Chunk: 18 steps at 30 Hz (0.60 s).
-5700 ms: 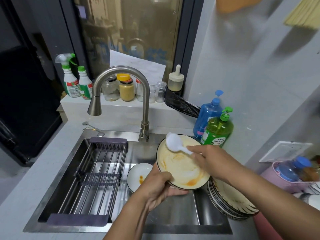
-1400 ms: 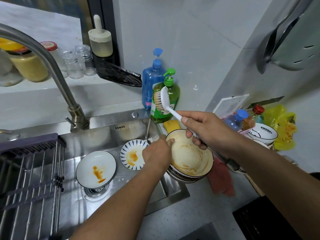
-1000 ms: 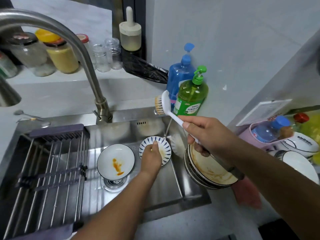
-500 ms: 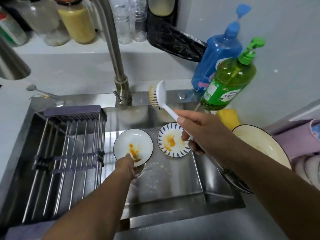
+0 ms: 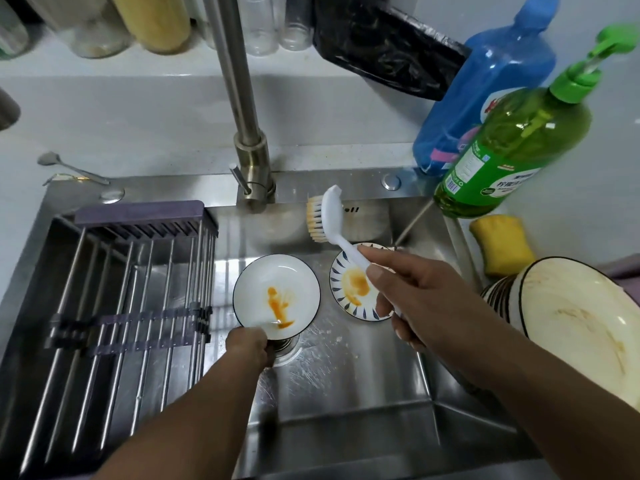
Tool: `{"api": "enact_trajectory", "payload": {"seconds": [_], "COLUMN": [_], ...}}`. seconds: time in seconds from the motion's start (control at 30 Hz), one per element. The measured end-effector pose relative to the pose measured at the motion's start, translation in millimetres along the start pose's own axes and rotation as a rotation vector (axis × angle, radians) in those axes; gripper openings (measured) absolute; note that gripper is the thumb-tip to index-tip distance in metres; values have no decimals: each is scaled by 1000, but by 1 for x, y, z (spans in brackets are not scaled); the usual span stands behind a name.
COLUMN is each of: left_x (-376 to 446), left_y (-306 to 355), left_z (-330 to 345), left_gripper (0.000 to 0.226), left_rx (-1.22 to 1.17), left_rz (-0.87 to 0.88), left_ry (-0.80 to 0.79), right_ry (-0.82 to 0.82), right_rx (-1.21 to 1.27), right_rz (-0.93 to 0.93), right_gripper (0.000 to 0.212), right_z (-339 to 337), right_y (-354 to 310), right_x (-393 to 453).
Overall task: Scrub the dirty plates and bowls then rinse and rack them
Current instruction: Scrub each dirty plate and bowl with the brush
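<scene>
Standing at the right of the sink (image 5: 349,420), the green soap bottle (image 5: 512,140) has a label with Chinese writing too small to read. The left hand (image 5: 247,346) pinches the near rim of the white bowl (image 5: 276,296), stained orange, over the drain. The right hand (image 5: 426,303) has its fingers (image 5: 375,273) closed around the white brush (image 5: 330,221) above the striped dish (image 5: 356,284).
</scene>
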<state>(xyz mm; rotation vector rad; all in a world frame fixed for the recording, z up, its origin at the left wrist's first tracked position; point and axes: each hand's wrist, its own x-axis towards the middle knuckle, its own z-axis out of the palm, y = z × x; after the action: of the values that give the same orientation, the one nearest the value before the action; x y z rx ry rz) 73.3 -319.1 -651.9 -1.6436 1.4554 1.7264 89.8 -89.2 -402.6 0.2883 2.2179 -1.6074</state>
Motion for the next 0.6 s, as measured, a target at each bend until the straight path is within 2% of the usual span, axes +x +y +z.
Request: {"api": "enact_trajectory", "payload": {"seconds": [0.1,0.17,0.4,0.5,0.6], "left_x": [-18,-31,-82,-109,-142], "left_y": [9,14,11,11,18], "left_z": [3,3,-4,-13,-23], "left_gripper": [51,57,46,45,40], "left_rx": [-82,-100,-125,-185,-157], "left_rz": [4,16,60,47,102], "left_ry": [-28,-40,-241,-386,-454], "right_ry": [-2,-1,-32,-37,-16], "right_rx": [-24,-36,-189,-323,-448], "right_rz": [6,7,-46,-93,-92], "right_gripper": [30,29,29,29,27], "right_z": [-3,-4,-6,-10,-19], "right_y": [0,-2,-8,-10,-9], "right_x": [2,3,-1,-7,-15]}}
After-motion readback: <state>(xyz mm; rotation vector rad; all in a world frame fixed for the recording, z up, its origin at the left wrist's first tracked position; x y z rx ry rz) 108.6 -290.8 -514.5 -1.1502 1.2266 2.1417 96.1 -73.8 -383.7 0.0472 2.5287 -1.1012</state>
